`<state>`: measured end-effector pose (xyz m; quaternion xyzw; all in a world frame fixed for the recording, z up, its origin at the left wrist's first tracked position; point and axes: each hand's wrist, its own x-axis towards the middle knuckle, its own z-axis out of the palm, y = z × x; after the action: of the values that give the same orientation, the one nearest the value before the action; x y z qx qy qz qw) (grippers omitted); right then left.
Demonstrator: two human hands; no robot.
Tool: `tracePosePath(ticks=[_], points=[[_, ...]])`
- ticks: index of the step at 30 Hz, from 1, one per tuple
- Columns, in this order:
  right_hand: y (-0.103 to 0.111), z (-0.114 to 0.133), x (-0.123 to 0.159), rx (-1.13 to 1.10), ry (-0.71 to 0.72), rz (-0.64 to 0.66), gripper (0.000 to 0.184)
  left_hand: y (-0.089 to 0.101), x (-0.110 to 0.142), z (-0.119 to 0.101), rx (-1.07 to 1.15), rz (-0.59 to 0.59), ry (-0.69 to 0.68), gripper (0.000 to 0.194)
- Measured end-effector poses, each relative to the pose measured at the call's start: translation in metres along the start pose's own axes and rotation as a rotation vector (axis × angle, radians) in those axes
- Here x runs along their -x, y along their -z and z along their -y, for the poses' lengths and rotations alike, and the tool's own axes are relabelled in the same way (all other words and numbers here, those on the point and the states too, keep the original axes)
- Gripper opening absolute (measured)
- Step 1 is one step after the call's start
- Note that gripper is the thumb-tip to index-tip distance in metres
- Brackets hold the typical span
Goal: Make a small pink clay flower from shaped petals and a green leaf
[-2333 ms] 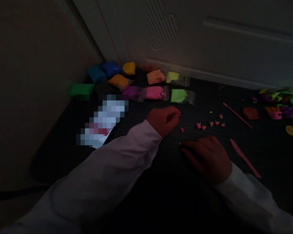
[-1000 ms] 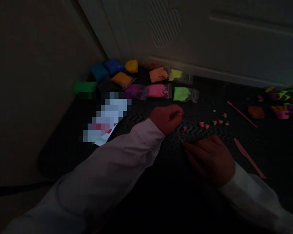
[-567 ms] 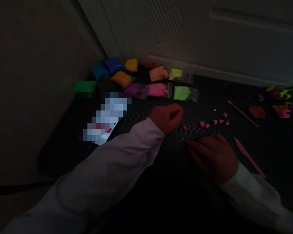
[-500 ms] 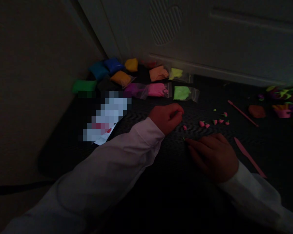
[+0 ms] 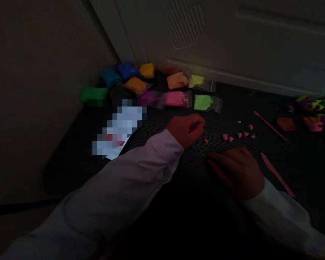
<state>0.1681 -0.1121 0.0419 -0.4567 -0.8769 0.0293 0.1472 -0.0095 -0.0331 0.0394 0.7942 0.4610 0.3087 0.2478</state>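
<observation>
Though left hand (image 5: 185, 131) unmoved — right hand (image 5: 239, 174) slightly farther forward.

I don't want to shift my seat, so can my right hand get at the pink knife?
Probably yes: the knife lies just to the right of the right hand and nothing visible covers it, though the hand points away, toward a green bit.

I'm seeing a tiny green sliver (image 5: 204, 155) showing at the right hand's (image 5: 237, 171) fingertips; small pink lump (image 5: 206, 141) lying near the left hand (image 5: 185, 131).
</observation>
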Motion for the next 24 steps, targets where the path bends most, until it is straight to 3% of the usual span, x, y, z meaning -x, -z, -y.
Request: tracePosePath(ticks=[8,19,24], points=[[-0.008,0.005,-0.009,-0.009,-0.019,0.02,0.02,-0.001,0.0,0.001,0.007,0.0,0.011,0.019],[0.011,0.002,-0.006,-0.343,-0.254,-0.079,0.013,-0.001,0.0,0.001,0.007,-0.007,0.009,0.019],[0.013,-0.001,-0.006,-0.433,-0.293,-0.12,0.011,-0.001,0.0,0.0,0.019,-0.011,0.014,0.018]])
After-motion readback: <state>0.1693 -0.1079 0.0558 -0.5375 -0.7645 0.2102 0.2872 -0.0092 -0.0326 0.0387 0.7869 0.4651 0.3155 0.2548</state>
